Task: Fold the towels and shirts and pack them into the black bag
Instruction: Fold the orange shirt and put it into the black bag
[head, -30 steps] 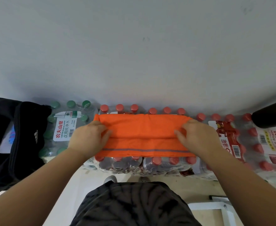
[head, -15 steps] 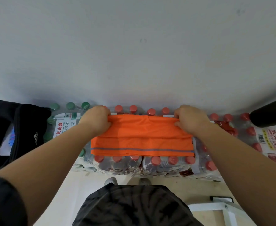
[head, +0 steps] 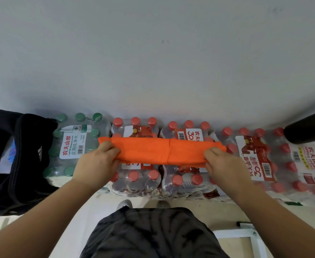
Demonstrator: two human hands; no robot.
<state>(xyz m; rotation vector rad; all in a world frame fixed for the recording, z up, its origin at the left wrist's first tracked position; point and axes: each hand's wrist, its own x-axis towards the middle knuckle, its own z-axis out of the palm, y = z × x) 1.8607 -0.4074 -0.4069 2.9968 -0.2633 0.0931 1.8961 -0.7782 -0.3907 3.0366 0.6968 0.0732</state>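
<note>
An orange cloth (head: 162,151), folded into a narrow band, lies across the tops of the shrink-wrapped bottle packs. My left hand (head: 97,162) grips its left end with fingers curled under and thumb on top. My right hand (head: 225,164) holds the right end the same way. The black bag (head: 17,164) with a white logo stands open at the far left, beside the green-capped pack; something white and blue shows inside it.
Packs of red-capped bottles (head: 253,157) stretch to the right and a green-capped pack (head: 72,142) sits left, all against a grey wall. A black cylinder (head: 309,129) juts in at the right. A white frame (head: 246,237) stands on the floor near my feet.
Both hands took the cloth's far edge and drew it toward me, folding the wide orange rectangle into a narrow band. The grey stripe no longer shows.
</note>
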